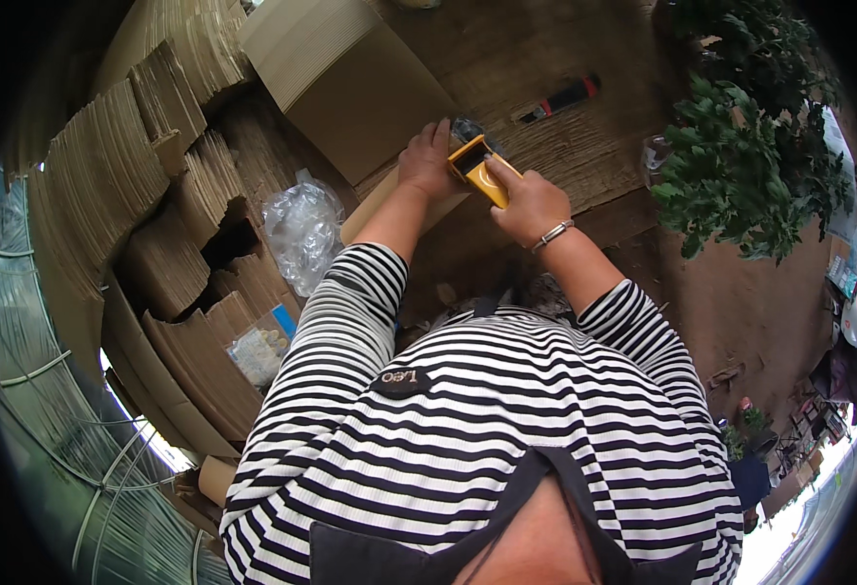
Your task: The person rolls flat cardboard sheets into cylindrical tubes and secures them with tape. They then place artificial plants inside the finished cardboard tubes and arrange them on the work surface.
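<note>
My right hand (534, 205) is closed around a yellow tape dispenser (488, 179), its thumb lying along the top. The dispenser's head meets the right corner of a brown cardboard box (375, 102). A dark, partly see-through part (466, 130) shows at the far side of the head; its detail is unclear. My left hand (427, 164) bends over the box's near right edge, close beside the dispenser, with its fingertips partly hidden. A lower cardboard flap (381, 201) sticks out beneath my left wrist.
A box cutter (562, 97) with a red and black handle lies on the cardboard-covered table (604, 146) beyond my hands. Leafy green plants (740, 161) stand at right. Stacks of flat cardboard (97, 185) fill the left, with a crumpled clear plastic bag (301, 229) beside them.
</note>
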Tool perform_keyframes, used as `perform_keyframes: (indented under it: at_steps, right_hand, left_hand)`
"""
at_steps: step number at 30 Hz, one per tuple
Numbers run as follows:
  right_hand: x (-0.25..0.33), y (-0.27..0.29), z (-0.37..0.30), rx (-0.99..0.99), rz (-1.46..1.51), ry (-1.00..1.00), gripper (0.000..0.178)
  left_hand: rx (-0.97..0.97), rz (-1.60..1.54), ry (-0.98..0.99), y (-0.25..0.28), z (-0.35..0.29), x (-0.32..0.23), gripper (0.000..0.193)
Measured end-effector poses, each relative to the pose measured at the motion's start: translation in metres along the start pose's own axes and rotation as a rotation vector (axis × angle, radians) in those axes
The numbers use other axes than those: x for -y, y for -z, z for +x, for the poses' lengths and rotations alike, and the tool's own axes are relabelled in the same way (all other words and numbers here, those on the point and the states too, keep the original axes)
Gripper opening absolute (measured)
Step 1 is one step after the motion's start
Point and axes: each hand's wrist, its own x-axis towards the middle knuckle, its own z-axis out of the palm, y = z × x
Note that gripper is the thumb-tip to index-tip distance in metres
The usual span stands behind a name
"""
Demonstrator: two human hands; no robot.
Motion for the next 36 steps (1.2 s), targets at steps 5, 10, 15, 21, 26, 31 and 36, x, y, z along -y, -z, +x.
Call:
perform_keyframes:
  at_steps: [5,10,15,21,26,31,36]
  right_hand:
    - [-0.024,0.039,-0.062,0.006,0.044,0.054,0.071]
    - [-0.085,0.022,-0.106,0.084,-0.053,0.026,0.070]
    - [-0.086,-0.033,-0.021,0.199,-0.108,-0.008,0.070]
    - [-0.057,-0.035,0.035,0.252,0.001,-0.060,0.064]
    - [-0.094,-0.008,-0.023,0.146,-0.014,0.056,0.069]
    - [-0.101,0.005,-0.075,0.174,-0.103,0.050,0.073]
    - [-0.072,-0.011,-0.043,0.079,-0.018,0.168,0.071]
  left_hand:
    - [0.058,-0.037,0.054,-0.001,0.004,0.008,0.129]
    - [0.140,-0.178,0.052,0.027,0.013,0.003,0.118]
    - [0.278,-0.378,-0.055,0.014,0.055,0.059,0.116]
    - [0.502,-0.524,-0.045,0.038,0.081,0.067,0.112]
    - [0.747,-0.956,0.124,0.001,0.049,0.053,0.107]
    - [0.741,-1.249,0.182,-0.046,-0.015,0.032,0.111]
    - [0.167,-0.461,-0.082,-0.032,-0.050,0.037,0.111]
